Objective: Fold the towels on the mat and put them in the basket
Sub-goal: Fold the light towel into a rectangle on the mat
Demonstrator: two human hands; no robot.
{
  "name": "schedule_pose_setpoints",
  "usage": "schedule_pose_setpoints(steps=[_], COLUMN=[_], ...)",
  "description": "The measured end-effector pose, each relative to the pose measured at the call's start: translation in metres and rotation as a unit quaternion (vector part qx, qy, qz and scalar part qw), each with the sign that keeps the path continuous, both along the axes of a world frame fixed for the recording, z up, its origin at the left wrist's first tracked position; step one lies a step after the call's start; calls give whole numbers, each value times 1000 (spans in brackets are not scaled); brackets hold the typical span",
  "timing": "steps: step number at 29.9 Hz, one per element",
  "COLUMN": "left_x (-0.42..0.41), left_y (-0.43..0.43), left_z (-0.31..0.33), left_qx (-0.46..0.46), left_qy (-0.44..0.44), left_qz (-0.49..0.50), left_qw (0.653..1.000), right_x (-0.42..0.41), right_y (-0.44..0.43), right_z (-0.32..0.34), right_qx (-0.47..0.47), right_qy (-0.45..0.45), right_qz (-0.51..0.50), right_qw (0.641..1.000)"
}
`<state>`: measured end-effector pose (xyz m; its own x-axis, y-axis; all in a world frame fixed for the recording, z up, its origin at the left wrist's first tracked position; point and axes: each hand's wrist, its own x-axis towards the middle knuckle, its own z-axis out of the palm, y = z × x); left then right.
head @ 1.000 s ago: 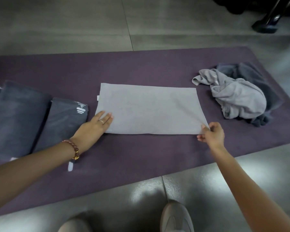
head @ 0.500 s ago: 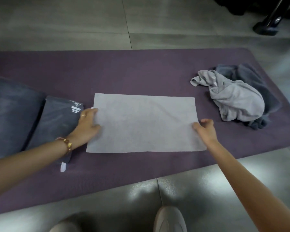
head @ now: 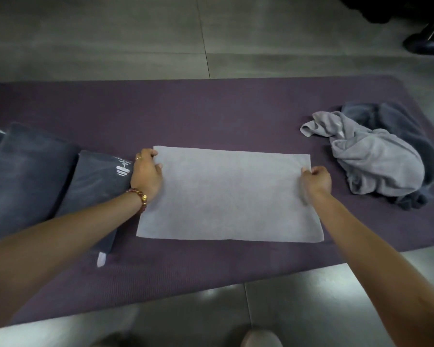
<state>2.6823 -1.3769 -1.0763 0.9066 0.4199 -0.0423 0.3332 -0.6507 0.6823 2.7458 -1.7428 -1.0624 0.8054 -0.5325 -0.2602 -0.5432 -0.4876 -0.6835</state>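
A light grey towel [head: 229, 196] lies flat as a rectangle in the middle of the purple mat [head: 211, 113]. My left hand [head: 147, 175] grips its left edge near the far corner. Over on the right edge, also near the far corner, my right hand [head: 316, 180] pinches the cloth. A crumpled light grey towel [head: 376, 161] sits at the right end of the mat on top of a dark grey towel [head: 406, 128]. No basket is in view.
Two dark grey folded pieces [head: 25, 176] [head: 93, 189] lie on the mat's left end, touching my left wrist. Grey floor tiles surround the mat. My shoes [head: 261, 339] show at the bottom edge. A dark stand base [head: 426, 43] sits far right.
Both hands slid from the towel's near corners up along its side edges to the far corners. The towel shifted slightly nearer on the mat.
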Motion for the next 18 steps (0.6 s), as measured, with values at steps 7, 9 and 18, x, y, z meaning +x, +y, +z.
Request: schedule_pose_setpoints(steps=[7, 9, 18], left_x=[-6, -13, 5], left_y=[-4, -2, 3], left_z=[-5, -12, -8], left_qx=[273, 327, 286], left_qy=[30, 29, 194], left_qz=[-189, -294, -272], left_qw=[943, 898, 898], right_x=[4, 1, -58], right_y=[-6, -11, -36], right_z=[3, 9, 12], right_qx=[25, 21, 44], right_qy=[22, 47, 169], right_qz=[14, 62, 204], right_qw=[999, 997, 963])
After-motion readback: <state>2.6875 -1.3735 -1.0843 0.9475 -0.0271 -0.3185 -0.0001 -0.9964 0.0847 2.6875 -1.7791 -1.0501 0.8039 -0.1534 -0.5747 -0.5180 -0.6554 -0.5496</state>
